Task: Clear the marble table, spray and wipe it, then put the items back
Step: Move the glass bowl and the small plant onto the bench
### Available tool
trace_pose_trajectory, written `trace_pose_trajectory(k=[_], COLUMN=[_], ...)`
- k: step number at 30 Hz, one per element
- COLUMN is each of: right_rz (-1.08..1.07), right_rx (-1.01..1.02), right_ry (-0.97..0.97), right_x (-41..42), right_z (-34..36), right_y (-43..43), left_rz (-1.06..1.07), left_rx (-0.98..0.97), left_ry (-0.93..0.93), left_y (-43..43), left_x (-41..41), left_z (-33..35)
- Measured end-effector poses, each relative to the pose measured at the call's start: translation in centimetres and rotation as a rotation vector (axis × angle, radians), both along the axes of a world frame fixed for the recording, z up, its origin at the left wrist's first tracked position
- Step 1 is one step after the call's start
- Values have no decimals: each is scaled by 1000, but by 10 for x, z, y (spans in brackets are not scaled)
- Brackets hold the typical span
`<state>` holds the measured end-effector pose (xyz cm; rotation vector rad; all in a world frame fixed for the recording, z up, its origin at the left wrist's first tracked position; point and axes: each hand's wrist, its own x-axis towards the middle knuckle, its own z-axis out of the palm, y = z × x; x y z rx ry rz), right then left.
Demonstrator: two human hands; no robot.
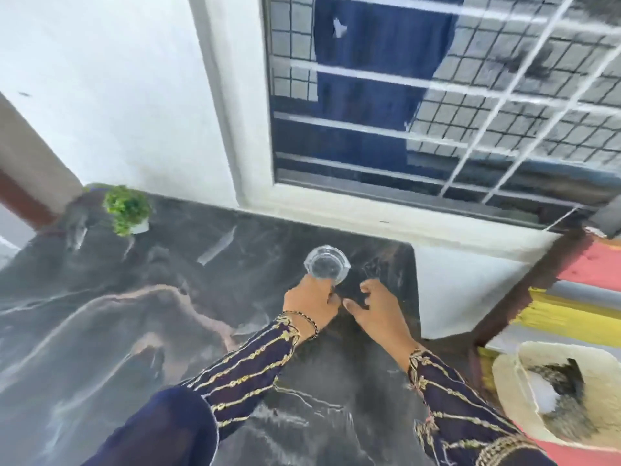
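A clear drinking glass (326, 265) stands upright on the dark marble table (134, 331), near its far right corner. My left hand (312, 304) grips the near side of the glass. Just to its right, my right hand (376, 307) hovers low over the marble with loosely curled fingers and the thumb pointing left; it holds nothing that I can see. A small green potted plant (127, 210) sits at the table's far left, against the wall.
A barred window (403, 95) and a white wall run behind the table. To the right, past the table's edge, are a striped red, grey and yellow surface (588, 297) and a cream container (554, 391) holding something dark.
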<state>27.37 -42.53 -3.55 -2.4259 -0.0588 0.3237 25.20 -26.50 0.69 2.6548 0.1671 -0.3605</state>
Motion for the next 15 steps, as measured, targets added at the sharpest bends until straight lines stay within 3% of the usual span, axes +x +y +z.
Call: trace_pose_trajectory(k=[9, 15], right_rz=[-102, -131], right_rx=[-215, -298], right_ry=[67, 42], right_x=[59, 77], right_z=[-23, -27], right_y=[96, 125], left_rz=[340, 564], left_rx=[162, 339], left_ry=[44, -145], left_y=[202, 311], left_x=[15, 25], left_z=[-10, -15])
